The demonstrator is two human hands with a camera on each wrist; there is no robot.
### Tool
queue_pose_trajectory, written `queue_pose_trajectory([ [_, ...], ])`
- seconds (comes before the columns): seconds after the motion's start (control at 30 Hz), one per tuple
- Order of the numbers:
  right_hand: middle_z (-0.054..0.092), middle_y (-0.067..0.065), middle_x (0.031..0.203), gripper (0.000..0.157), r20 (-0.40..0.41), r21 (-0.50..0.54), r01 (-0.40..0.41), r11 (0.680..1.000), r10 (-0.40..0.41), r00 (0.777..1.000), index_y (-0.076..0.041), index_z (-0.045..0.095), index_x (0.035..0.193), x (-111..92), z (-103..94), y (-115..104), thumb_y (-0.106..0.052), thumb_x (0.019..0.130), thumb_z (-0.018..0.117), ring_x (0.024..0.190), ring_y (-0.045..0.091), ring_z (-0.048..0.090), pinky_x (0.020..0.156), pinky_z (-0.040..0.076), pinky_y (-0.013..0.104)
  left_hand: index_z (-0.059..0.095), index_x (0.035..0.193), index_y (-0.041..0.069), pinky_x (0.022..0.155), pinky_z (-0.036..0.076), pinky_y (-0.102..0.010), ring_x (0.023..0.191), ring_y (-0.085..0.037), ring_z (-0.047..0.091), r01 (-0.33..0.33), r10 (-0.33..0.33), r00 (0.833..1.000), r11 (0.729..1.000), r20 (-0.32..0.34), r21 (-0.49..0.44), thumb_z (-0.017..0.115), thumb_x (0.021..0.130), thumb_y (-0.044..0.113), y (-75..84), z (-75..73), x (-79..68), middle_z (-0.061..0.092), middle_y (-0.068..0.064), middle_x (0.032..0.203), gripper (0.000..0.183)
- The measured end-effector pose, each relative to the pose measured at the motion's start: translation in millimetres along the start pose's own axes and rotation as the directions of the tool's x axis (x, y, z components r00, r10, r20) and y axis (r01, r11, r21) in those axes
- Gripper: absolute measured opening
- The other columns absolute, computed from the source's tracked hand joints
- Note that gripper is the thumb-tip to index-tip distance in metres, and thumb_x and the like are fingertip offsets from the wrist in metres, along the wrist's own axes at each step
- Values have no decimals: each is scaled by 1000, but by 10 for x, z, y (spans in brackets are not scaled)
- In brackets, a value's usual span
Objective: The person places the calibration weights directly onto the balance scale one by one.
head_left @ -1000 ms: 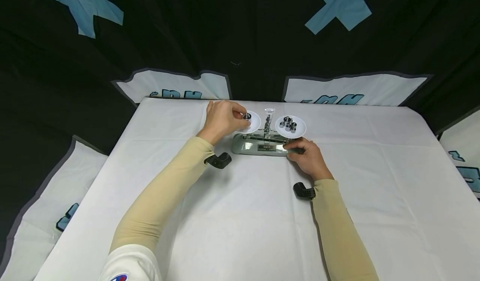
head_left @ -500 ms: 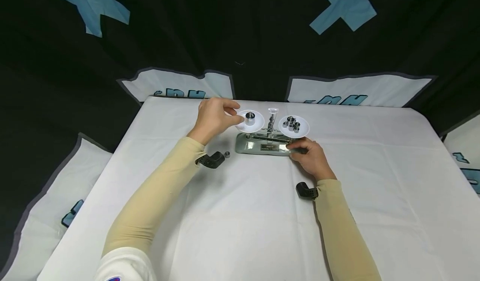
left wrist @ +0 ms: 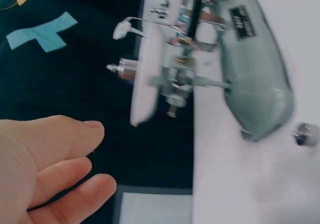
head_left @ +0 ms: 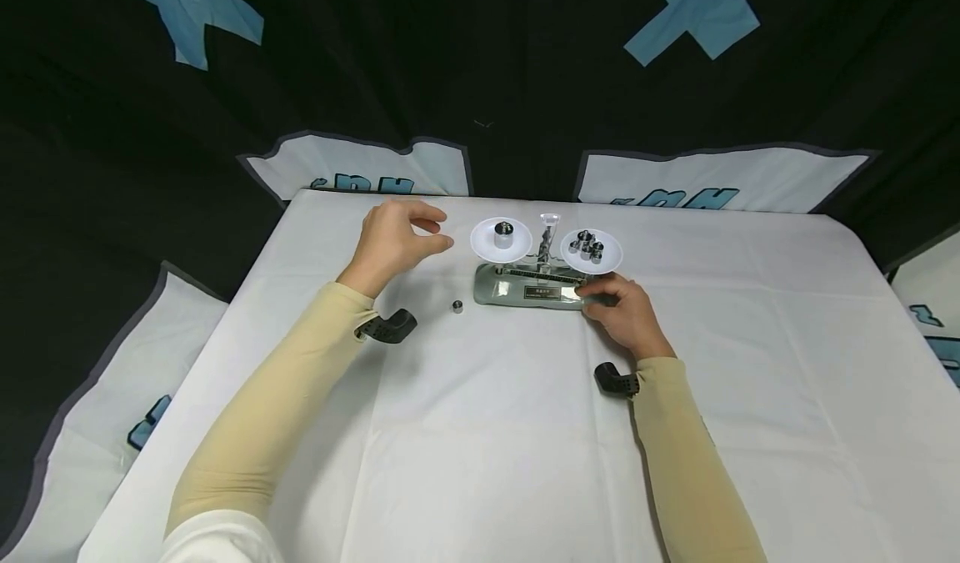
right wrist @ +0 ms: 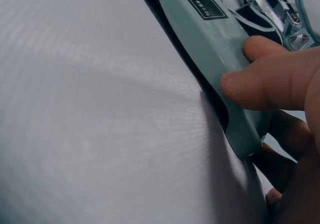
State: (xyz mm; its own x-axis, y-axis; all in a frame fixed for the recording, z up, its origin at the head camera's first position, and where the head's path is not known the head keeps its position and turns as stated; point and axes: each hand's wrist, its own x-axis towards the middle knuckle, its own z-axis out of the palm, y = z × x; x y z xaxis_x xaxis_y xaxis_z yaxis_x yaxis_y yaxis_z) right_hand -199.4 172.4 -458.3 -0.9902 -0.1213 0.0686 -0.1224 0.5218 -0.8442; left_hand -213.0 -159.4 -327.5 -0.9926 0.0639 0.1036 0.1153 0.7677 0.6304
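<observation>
A pan balance with a grey-green base (head_left: 510,292) stands on the white-covered table. Its left white pan (head_left: 482,248) bears one larger metal weight (head_left: 503,235); several small weights (head_left: 585,246) cluster on the right pan (head_left: 612,263). My left hand (head_left: 393,242) hovers left of the left pan, fingers apart from the thumb and holding nothing. In the left wrist view its fingertips (left wrist: 92,131) are away from the pan. My right hand (head_left: 626,313) grips the right end of the base, thumb (right wrist: 265,84) on its front face and other fingers around the end.
A small metal weight (head_left: 457,306) stands on the table just left of the base. White cloth covers the table (head_left: 480,463), and a black curtain (head_left: 517,87) hangs behind its far edge.
My left hand has let go of the larger weight on the left pan and drawn away to the left. The small weight on the table has come into view. My right hand stays on the base.
</observation>
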Motion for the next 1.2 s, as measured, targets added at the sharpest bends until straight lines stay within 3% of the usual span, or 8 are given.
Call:
queue_pose_trajectory([
  [0.13, 67, 23, 128, 24, -2, 1, -4, 1000, 4, 1000, 2, 76, 106, -2, -4, 13, 5, 82, 71, 128, 41, 54, 117, 36, 55, 75, 119, 8, 108, 40, -48, 123, -31, 58, 47, -47, 998, 999, 33, 3, 78, 85, 22, -129, 71, -42, 78, -13, 106, 37],
  [0.47, 66, 23, 129, 25, 3, 42, -24, 999, 24, 1000, 4, 75, 106, -14, 20, 11, 6, 82, 70, 130, 40, 53, 118, 36, 53, 75, 119, 6, 106, 41, -47, 120, -32, 61, 85, -85, 995, 996, 54, -7, 77, 86, 21, -503, 186, -166, 78, -13, 103, 36],
  [0.57, 66, 23, 130, 25, 5, 50, -21, 999, 21, 1000, 4, 75, 106, -15, 20, 6, 7, 82, 70, 130, 41, 53, 119, 35, 53, 74, 120, 6, 100, 44, -44, 118, -31, 61, 105, -105, 993, 994, 62, -7, 76, 87, 21, -596, 231, -199, 78, -13, 103, 36],
  [0.73, 66, 24, 129, 24, 4, 51, -16, 999, 16, 1000, 4, 75, 105, -13, 19, -2, 7, 82, 70, 130, 41, 53, 119, 35, 53, 74, 120, 6, 87, 46, -37, 113, -31, 62, 127, -125, 989, 992, 83, -18, 76, 87, 22, -691, 311, -246, 78, -12, 104, 37],
  [1.0, 66, 23, 128, 24, -3, 49, -23, 999, 23, 1000, 4, 75, 106, -6, 12, -5, 7, 82, 69, 130, 40, 54, 118, 37, 53, 75, 118, 6, 79, 49, -33, 104, -30, 68, 113, -109, 991, 992, 82, -56, 77, 86, 22, -776, 439, -293, 78, -13, 103, 36],
  [1.07, 66, 23, 128, 24, -3, 47, -22, 999, 22, 1000, 4, 75, 106, -4, 12, -7, 7, 82, 69, 130, 40, 54, 118, 37, 53, 75, 118, 6, 80, 50, -34, 102, -30, 70, 104, -99, 992, 993, 83, -61, 77, 86, 21, -794, 471, -306, 78, -12, 102, 35],
  [1.2, 66, 23, 128, 24, -5, 39, -19, 999, 20, 1000, 4, 76, 105, -4, 12, -9, 8, 82, 70, 130, 40, 53, 119, 36, 52, 76, 116, 7, 96, 50, -42, 103, -29, 72, 76, -69, 994, 994, 88, -80, 78, 85, 19, -814, 545, -328, 79, -12, 100, 34],
])
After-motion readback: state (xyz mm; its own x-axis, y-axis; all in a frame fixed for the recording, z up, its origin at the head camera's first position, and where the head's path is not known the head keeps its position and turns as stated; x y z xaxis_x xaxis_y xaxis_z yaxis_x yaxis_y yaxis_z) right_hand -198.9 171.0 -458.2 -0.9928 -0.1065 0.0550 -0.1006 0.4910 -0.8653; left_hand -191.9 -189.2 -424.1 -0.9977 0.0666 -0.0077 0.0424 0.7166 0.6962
